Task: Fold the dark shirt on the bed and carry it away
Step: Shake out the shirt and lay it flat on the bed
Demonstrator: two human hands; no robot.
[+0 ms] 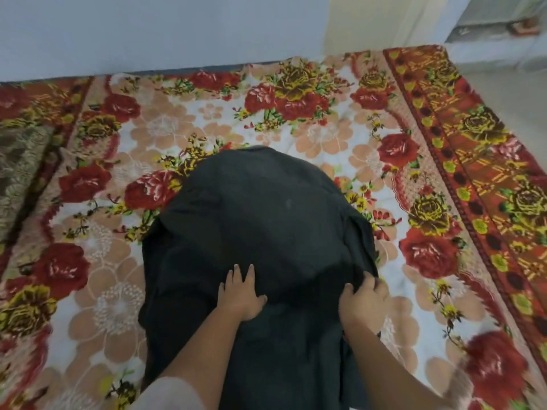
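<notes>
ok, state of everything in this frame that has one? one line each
dark shirt: spread on the bed, not yet a compact fold, right edge bunched.
left hand: open, palm flat on the shirt.
right hand: fingers curled, gripping the shirt's right edge.
floral bedspread: laid flat over the bed, under the shirt.

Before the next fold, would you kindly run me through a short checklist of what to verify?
1. Dark fabric shirt lies spread on the floral patterned bed cover: ok.
2. Left hand flat on the shirt, pinning it: ok.
3. Right hand gathers the shirt's right edge: ok.
4. Right edge smooth: not ok, bunched.
5. Bed cover around the shirt holds no other loose items: ok.
6. Sleeves tucked in: cannot tell.
</notes>
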